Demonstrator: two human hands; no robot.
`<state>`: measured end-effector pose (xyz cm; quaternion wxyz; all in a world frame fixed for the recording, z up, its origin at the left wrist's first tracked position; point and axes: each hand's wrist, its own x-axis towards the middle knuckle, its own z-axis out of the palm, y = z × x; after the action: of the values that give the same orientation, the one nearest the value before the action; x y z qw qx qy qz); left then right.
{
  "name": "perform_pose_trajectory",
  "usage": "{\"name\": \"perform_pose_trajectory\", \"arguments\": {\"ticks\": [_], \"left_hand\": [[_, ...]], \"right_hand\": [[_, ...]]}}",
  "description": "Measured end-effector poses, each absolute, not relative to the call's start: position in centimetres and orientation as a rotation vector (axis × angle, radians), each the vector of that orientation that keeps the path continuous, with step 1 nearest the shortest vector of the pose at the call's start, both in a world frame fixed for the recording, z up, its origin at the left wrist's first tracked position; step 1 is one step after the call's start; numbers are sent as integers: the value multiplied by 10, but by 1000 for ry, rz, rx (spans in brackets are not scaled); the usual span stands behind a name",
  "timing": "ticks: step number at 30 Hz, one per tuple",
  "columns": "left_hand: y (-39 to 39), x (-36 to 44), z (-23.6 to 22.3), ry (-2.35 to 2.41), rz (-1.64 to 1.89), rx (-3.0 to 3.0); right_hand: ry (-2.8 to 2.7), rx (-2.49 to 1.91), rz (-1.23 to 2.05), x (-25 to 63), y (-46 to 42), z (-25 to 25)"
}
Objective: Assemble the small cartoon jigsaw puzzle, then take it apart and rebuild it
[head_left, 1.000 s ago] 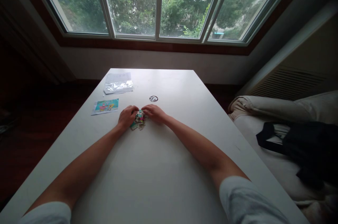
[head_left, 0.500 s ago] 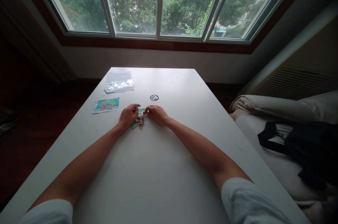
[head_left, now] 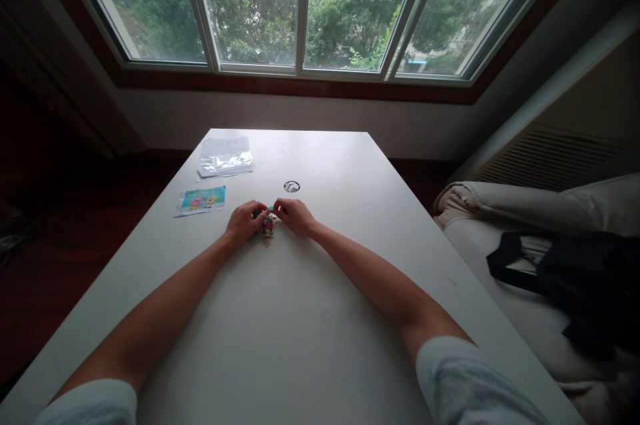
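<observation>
A small heap of colourful jigsaw puzzle pieces (head_left: pixel 267 227) lies on the white table between my two hands. My left hand (head_left: pixel 246 219) is at the heap's left side, its thumb and fingers pinched around a puzzle piece at the heap's far edge. From the right, my right hand (head_left: pixel 294 215) also pinches a piece there, the fingertips of both hands close together. Fingers cover part of the heap, and single pieces are too small to make out. To the left of my left hand lies a turquoise cartoon picture sheet (head_left: pixel 203 200).
A clear plastic bag with paper (head_left: pixel 226 157) lies at the table's far left. Beyond my right hand is a round black-and-white mark (head_left: pixel 291 186) on the white table (head_left: pixel 300 318). A pale sofa (head_left: pixel 480 245) with dark cloth (head_left: pixel 585 271) stands at the right, windows ahead.
Both hands stay at the heap, their fingers shifting over the pieces. Half a second ago the fingertips were farther apart; now they have come together at the heap's far edge.
</observation>
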<state>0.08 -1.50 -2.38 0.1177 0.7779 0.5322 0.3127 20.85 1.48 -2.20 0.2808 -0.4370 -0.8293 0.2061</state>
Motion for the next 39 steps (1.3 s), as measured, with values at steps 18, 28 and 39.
{"name": "perform_pose_trajectory", "arguments": {"ticks": [18, 28, 39], "left_hand": [[-13, 2, -27, 1718, 918, 2247], [-16, 4, -22, 1519, 909, 2317], [-15, 4, -24, 1527, 955, 2328]], "right_hand": [[-2192, -1154, 555, 205, 15, -29], [-2110, -1142, 601, 204, 12, -34], [-2067, -1120, 609, 205, 14, -35]]}}
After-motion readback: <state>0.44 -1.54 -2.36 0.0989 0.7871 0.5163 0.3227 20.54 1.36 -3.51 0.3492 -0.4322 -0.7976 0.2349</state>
